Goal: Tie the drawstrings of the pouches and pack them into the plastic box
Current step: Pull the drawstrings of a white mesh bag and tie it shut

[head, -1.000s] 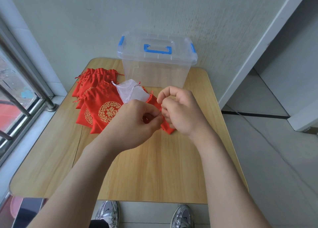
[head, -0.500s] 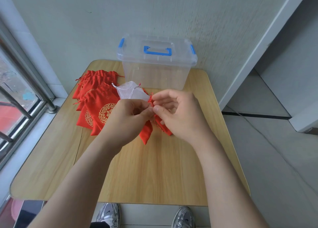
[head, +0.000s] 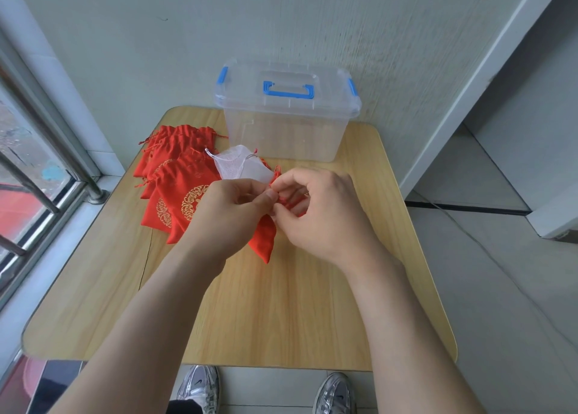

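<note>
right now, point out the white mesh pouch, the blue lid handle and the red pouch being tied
white mesh pouch (head: 239, 165), head view, middle of its mesh body
blue lid handle (head: 289, 94), head view, its long front bar
red pouch being tied (head: 266, 238), head view, its lower end

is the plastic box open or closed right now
Closed: the clear lid with its blue handle sits flat on the plastic box. Whether the blue side latches are clipped cannot be told.

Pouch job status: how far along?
Early. Done: nothing visible; the plastic box has its lid on and looks empty. In hand: left hand and right hand pinch the drawstring of one red pouch. Remaining: the pile of red pouches and a white mesh pouch, all on the table, then packing.
</note>
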`<action>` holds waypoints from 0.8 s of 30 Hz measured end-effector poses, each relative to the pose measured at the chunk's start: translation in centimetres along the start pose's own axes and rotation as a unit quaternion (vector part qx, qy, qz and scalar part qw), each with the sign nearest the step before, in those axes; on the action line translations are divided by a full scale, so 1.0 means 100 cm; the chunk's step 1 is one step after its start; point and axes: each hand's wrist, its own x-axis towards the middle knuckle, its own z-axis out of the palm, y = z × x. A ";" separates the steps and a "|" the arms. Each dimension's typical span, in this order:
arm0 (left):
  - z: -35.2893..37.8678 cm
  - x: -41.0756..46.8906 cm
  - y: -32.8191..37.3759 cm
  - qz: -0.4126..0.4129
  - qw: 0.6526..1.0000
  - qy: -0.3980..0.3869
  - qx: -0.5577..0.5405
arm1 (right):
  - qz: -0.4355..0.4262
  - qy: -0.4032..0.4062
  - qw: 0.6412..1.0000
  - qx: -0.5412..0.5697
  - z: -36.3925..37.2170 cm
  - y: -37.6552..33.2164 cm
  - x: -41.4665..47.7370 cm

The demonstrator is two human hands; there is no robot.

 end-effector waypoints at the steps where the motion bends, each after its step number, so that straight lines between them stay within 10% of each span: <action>1: -0.001 0.001 0.000 0.002 1.000 -0.004 0.003 | 0.002 -0.006 1.000 -0.001 0.000 0.000 0.000; 24: 0.009 0.004 0.000 0.002 0.996 0.078 0.053 | 0.026 -0.019 0.994 -0.108 0.004 0.001 0.001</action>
